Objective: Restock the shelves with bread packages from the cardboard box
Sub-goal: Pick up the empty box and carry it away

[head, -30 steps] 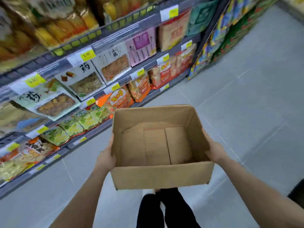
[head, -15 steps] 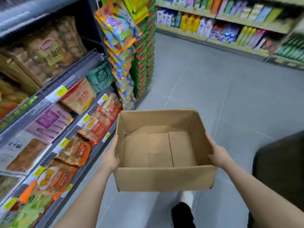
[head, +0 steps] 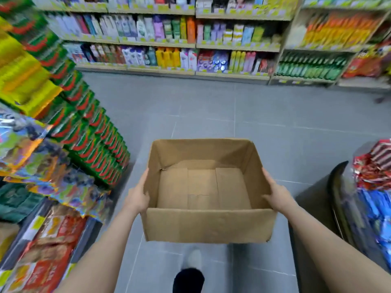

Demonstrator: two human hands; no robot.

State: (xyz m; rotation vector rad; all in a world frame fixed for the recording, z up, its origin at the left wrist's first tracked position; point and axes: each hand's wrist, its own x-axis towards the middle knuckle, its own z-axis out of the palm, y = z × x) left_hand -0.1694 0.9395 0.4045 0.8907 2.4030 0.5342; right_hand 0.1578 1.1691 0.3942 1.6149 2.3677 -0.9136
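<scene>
An open cardboard box [head: 208,191], nothing inside, is carried above a gray tiled floor [head: 211,115], clasped between both hands. The left hand [head: 136,197] grasps its left wall, the right hand [head: 277,196] its right wall. Beyond the left grip, blurred snack packets [head: 69,132], possibly crisps; ahead, shelves of bottles [head: 169,39].

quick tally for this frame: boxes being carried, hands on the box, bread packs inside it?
Cardboard box: 1, carried above the floor
Hands on the box: 2, left hand and right hand, one on each side wall
Bread packs inside: 0, only the bare bottom flaps show
Total: 3
</scene>
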